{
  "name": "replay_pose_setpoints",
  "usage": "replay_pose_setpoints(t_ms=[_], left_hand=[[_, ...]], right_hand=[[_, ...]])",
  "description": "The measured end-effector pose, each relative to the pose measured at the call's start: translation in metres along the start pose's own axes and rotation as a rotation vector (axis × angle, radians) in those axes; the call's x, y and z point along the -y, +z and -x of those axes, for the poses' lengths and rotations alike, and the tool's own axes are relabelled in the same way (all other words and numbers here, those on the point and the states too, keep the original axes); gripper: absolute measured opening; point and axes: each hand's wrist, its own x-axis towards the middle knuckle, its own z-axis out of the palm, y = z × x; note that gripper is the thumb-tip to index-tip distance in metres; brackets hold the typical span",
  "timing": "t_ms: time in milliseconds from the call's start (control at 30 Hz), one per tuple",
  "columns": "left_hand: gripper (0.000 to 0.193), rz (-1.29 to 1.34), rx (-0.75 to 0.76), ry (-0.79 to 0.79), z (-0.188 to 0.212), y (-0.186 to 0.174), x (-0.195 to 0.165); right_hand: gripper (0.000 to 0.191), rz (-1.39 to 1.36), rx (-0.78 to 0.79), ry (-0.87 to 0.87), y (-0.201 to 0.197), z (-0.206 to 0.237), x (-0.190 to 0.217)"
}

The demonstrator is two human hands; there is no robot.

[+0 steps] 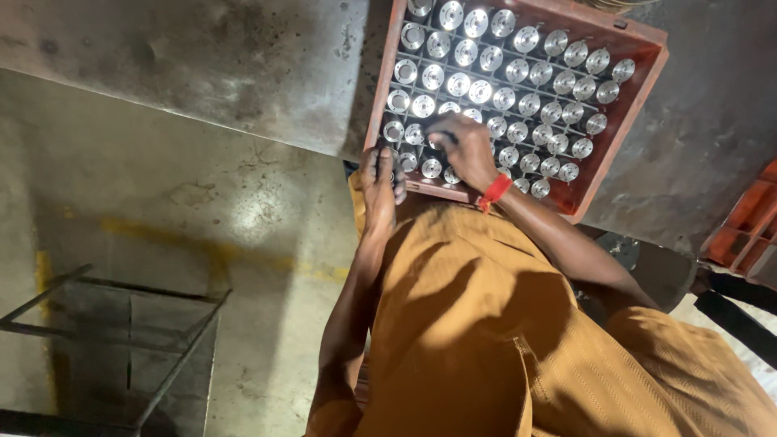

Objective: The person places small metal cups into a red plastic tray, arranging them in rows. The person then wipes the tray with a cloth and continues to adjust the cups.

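Now, crate: a red plastic crate (627, 97) with many small square cells sits on a grey, stained metal table (243, 65), right in front of the person.
Parts: shiny round silver metal parts (502, 77) stand in the cells, one in each, in neat rows. They fill most of the crate.
Right hand: the right hand (463, 150) reaches over the near edge of the crate and lies on top of the parts in the near left corner. Its fingers are bent down over one small round part there. The hand hides that part, so nobody can tell if the fingers are pinched on it.
Wrist band: a red band (494, 192) goes round the right wrist, just above the crate's near wall.
Left hand: the left hand (379, 182) rests on the near left corner of the crate. Its fingers curl over the rim and touch it, closed on the rim.
Arms: both arms stretch forward from the body, close side by side.
Clothes: the person wears brown-orange cloth (486, 324).
Other crate: a second orange-red crate (749, 226) sits at the right edge.
Rack: a dark metal frame (121, 340) stands on the concrete floor at the lower left.
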Motion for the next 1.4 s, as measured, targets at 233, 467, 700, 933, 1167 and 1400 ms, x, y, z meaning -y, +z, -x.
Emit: replay_pose_setpoints(t_ms=[233,467,700,933,1167,1400], left_hand=[[0.030,0.110,0.003,0.029,0.007,0.003,-0.011],[0.041,-0.001,0.131,0.130,0.002,0.012,-0.010],[0.037,0.092,0.081,-0.090,-0.004,0.016,-0.002],[0.022,0.143,0.039,-0.024,-0.006,0.005,-0.003],[0.037,0.172,0.192,0.006,-0.004,0.011,-0.013],[0.043,0.140,0.313,-0.222,-0.009,0.016,-0.009]], right_hand=[[0.020,0.414,0.281,0.063,0.005,-0.027,0.024],[0.028,-0.387,0.197,0.065,-0.018,-0.020,0.052],[0.021,-0.259,0.019,0.340,-0.009,-0.016,0.015],[0.013,0.406,-0.064,-0.108,-0.004,-0.051,-0.001],[0.021,-0.032,-0.054,0.099,-0.013,-0.052,0.024],[0.030,-0.717,0.364,0.349,-0.023,-0.009,0.020]])
